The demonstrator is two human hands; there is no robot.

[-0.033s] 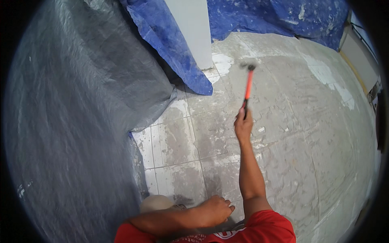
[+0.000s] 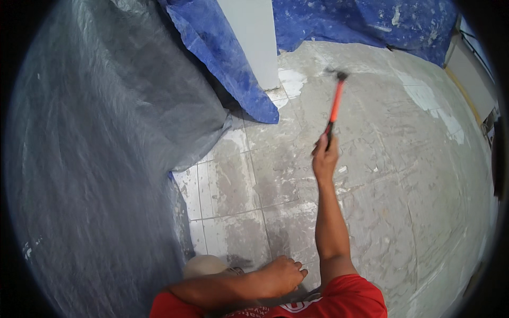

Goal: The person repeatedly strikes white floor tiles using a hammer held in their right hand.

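My right hand (image 2: pixel 325 156) is stretched forward over the floor, its fingers wrapped round the black grip of a claw hammer (image 2: pixel 335 108). The hammer has a red-orange shaft and a dark head, blurred by motion, pointing away from me. Beneath it lies a tiled floor (image 2: pixel 366 185) coated in grey, rough residue, with white patches showing. Close to my body, my left hand (image 2: pixel 284 275) is curled into a loose fist, forearm laid across from the left. Nothing shows in its fingers, though the palm is hidden.
A grey plastic sheet (image 2: pixel 106 159) covers the left side. Blue tarp (image 2: pixel 360 24) hangs at the back, and another blue flap (image 2: pixel 228 58) drapes beside a white panel (image 2: pixel 249 42). A beige rounded thing (image 2: pixel 204 266) lies partly under my left forearm. Small white chips (image 2: pixel 342 169) dot the floor.
My right hand and the hammer have moved slightly right and away from me, the hammer's head now farther up. My left hand has stayed in place.
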